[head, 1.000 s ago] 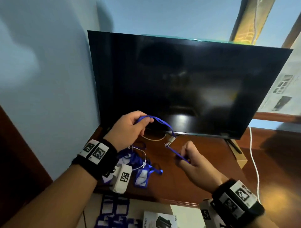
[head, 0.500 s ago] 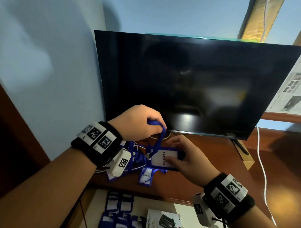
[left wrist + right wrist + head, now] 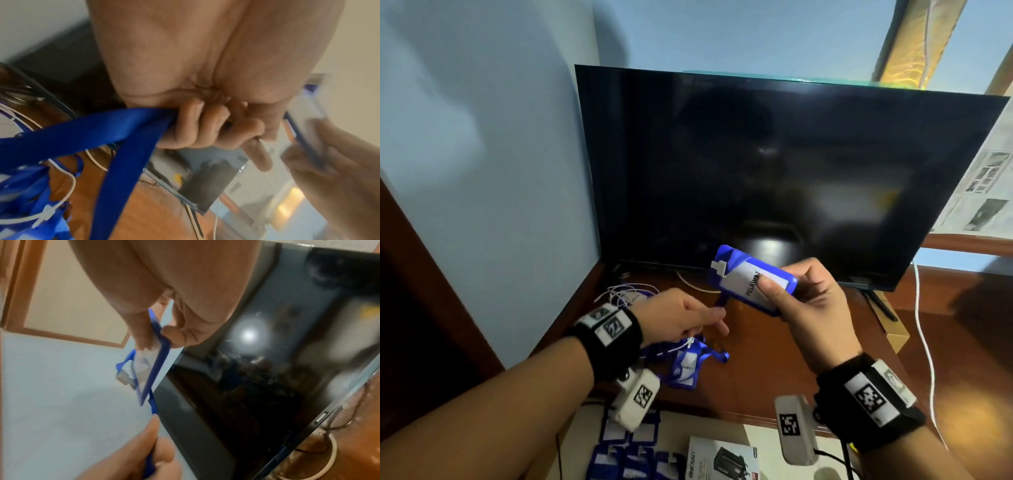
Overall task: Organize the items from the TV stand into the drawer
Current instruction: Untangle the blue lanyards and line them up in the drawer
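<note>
My right hand (image 3: 787,291) pinches a blue badge holder (image 3: 743,277) with a white card reading PELAWAT, held up in front of the TV; in the right wrist view thumb and fingers clamp the badge holder (image 3: 153,363) edge-on. My left hand (image 3: 688,318) grips its blue lanyard (image 3: 720,301) lower left; in the left wrist view curled fingers (image 3: 197,126) close round the lanyard (image 3: 92,131). A pile of further blue badges (image 3: 685,368) with white cable ties lies on the brown TV stand (image 3: 774,370). Below, the drawer (image 3: 726,426) holds several blue badges (image 3: 619,455).
A black TV (image 3: 774,171) fills the back of the stand. A boxed gadget (image 3: 722,460) lies in the drawer. A white cable (image 3: 924,342) runs down the right side, a cardboard piece (image 3: 893,325) sits under the TV's right foot. Blue wall on the left.
My right hand has lifted the badge up in front of the TV. My left hand has dropped lower and slid along the lanyard, pulling it taut.
</note>
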Available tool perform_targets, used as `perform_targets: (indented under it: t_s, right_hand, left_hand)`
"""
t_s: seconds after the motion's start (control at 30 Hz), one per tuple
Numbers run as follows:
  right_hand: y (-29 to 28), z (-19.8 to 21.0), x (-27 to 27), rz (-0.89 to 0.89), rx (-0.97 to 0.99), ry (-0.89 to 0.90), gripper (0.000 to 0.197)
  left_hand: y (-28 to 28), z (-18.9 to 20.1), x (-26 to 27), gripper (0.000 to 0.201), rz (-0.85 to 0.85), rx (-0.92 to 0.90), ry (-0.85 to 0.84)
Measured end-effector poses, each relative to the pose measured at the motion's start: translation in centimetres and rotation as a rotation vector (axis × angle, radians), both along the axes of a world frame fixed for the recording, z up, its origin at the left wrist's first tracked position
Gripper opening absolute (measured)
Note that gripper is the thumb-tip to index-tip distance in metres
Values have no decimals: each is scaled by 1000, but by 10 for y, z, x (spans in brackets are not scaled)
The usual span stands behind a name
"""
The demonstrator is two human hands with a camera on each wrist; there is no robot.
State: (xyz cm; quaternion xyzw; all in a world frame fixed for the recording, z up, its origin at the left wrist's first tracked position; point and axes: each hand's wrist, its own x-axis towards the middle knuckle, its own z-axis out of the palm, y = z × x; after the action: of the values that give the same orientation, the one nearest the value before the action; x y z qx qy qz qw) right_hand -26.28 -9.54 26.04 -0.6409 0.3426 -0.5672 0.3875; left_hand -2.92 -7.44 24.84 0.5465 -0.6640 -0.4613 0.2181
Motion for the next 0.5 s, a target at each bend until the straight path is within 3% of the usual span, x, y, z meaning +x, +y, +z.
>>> perform_targets:
  t_s: [0.1,0.23,0.37,0.43,0.5]
  right_hand:
    - [-8,-11,-2,-134,19,71,23]
    - [-13,-32,-4,-170,1,360,23]
    - [0,-42,0,115,-8,578,16]
    - [13,-36,4,295,60,520,8]
    - [22,-29,10,385,136,348,11]
  left_hand:
    - [25,-8,-20,36,-42,-118,-176]
    - [53,16,-30,36,-152,-316,-488]
    - [47,57,-14,32,-63,-505,-530]
    - [34,69,1,30,16,-506,-524]
    - [18,66,16,28,67,-421,-505]
